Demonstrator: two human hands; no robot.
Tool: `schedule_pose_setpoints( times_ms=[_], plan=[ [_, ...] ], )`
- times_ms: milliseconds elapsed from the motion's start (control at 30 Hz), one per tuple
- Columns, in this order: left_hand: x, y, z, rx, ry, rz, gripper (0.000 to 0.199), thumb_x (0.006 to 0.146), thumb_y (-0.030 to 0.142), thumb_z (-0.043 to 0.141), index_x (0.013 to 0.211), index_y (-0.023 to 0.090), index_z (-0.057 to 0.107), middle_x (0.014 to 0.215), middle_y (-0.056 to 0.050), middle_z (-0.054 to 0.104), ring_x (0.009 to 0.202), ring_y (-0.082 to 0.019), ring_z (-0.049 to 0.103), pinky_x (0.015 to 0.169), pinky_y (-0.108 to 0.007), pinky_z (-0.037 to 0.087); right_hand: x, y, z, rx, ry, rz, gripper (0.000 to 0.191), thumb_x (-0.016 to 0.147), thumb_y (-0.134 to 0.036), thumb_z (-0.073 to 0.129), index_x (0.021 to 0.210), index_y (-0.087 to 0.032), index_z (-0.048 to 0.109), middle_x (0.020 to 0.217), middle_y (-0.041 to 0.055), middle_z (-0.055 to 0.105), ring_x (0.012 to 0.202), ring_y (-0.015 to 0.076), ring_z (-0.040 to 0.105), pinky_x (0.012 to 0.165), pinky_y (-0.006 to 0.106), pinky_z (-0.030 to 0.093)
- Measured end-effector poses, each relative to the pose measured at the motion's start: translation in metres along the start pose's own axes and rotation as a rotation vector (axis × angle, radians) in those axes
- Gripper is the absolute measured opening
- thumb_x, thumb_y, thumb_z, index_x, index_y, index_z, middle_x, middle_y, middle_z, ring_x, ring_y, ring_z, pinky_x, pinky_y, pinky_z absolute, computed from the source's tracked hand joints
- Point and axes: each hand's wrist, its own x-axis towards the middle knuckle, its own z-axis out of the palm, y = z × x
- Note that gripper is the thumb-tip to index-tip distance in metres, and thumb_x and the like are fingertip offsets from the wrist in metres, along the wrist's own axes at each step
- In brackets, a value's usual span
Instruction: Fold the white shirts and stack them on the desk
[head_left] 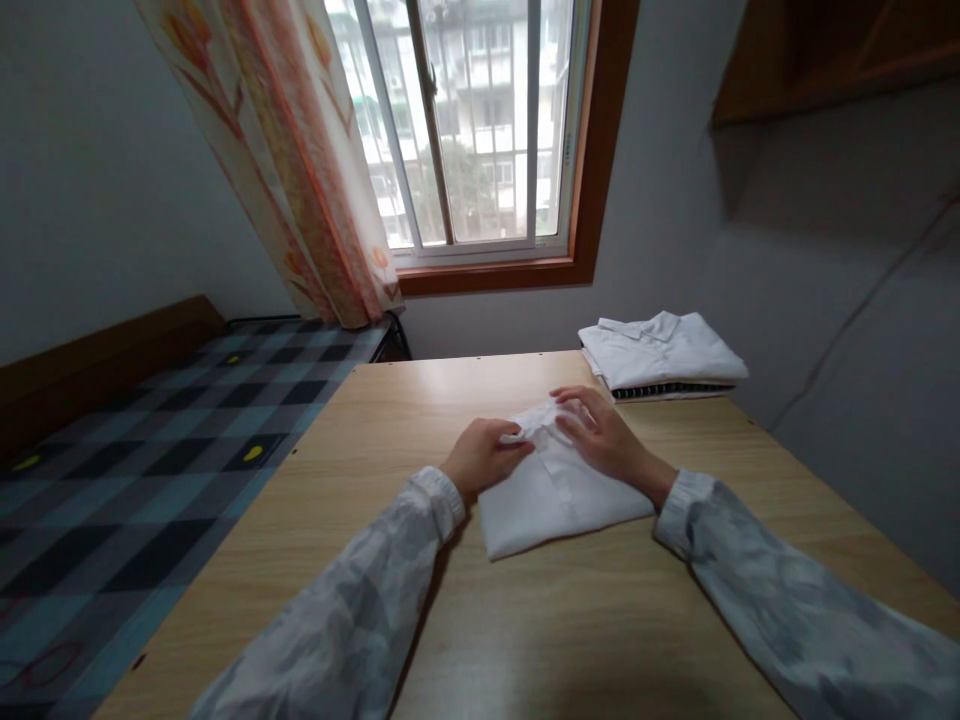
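A folded white shirt (562, 495) lies on the wooden table, its collar end toward the window. My left hand (489, 455) pinches the left side of the collar between thumb and fingers. On the right side of the collar rests my right hand (600, 435), its fingers spread and curved over the cloth, with the thumb and forefinger apart. Part of the collar is hidden under the fingers.
A stack of folded clothes (660, 350), white on top with a dark striped piece below, sits at the table's back right corner. The table (360, 440) stands beside a bed with a checked cover (187, 480). Behind are a window and a flowered curtain (300, 150).
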Motion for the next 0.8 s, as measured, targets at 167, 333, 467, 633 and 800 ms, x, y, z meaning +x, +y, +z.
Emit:
schedule_pose_setpoints(
  times_ms=[167, 333, 467, 633, 800],
  plan=[
    [0.002, -0.001, -0.037, -0.408, 0.220, -0.101, 0.048, 0.091, 0.066, 0.077, 0.088, 0.020, 0.064, 0.076, 0.001, 0.061, 0.068, -0.016, 0.057, 0.060, -0.025, 0.044, -0.010, 0.027, -0.020, 0.213, -0.187, 0.290, 0.039, 0.107, -0.044, 0.056, 0.134, -0.022, 0.072, 0.134, 0.0104, 0.076, 0.125, 0.0291, 0.071, 0.111, 0.048, 0.056],
    [0.007, -0.004, -0.063, -0.451, 0.522, -0.107, 0.043, 0.089, 0.061, 0.077, 0.096, 0.020, 0.065, 0.088, 0.000, 0.065, 0.080, -0.017, 0.061, 0.070, -0.026, 0.051, -0.008, 0.014, -0.016, 0.093, -0.390, -0.007, 0.043, 0.099, -0.045, 0.075, 0.136, -0.023, 0.076, 0.138, 0.0126, 0.076, 0.138, 0.0311, 0.066, 0.121, 0.050, 0.050],
    [0.013, -0.008, -0.069, -0.501, 0.731, -0.129, 0.043, 0.089, 0.061, 0.075, 0.096, 0.021, 0.061, 0.091, -0.001, 0.067, 0.084, -0.018, 0.063, 0.076, -0.027, 0.054, 0.005, 0.007, 0.005, -0.031, -0.362, -0.146, 0.028, 0.103, -0.050, 0.069, 0.113, -0.026, 0.081, 0.123, 0.0090, 0.080, 0.131, 0.0290, 0.067, 0.120, 0.049, 0.048],
    [0.012, -0.008, -0.103, -0.422, 0.892, -0.098, 0.041, 0.091, 0.060, 0.074, 0.097, 0.021, 0.063, 0.091, -0.002, 0.068, 0.082, -0.018, 0.062, 0.073, -0.028, 0.051, 0.040, 0.000, 0.000, -0.084, 0.012, 0.132, 0.046, 0.111, -0.059, 0.048, 0.089, -0.023, 0.066, 0.082, 0.0031, 0.069, 0.079, 0.0220, 0.061, 0.076, 0.034, 0.051],
    [-0.007, -0.018, -0.142, -0.047, 0.731, -0.202, 0.034, 0.089, 0.054, 0.073, 0.083, 0.022, 0.065, 0.073, 0.000, 0.061, 0.067, -0.017, 0.054, 0.060, -0.028, 0.038, 0.091, -0.014, -0.056, -0.333, 0.249, 0.202, 0.039, 0.098, -0.062, 0.068, 0.099, -0.023, 0.070, 0.079, 0.0018, 0.067, 0.073, 0.0214, 0.059, 0.071, 0.033, 0.043]
  ],
)
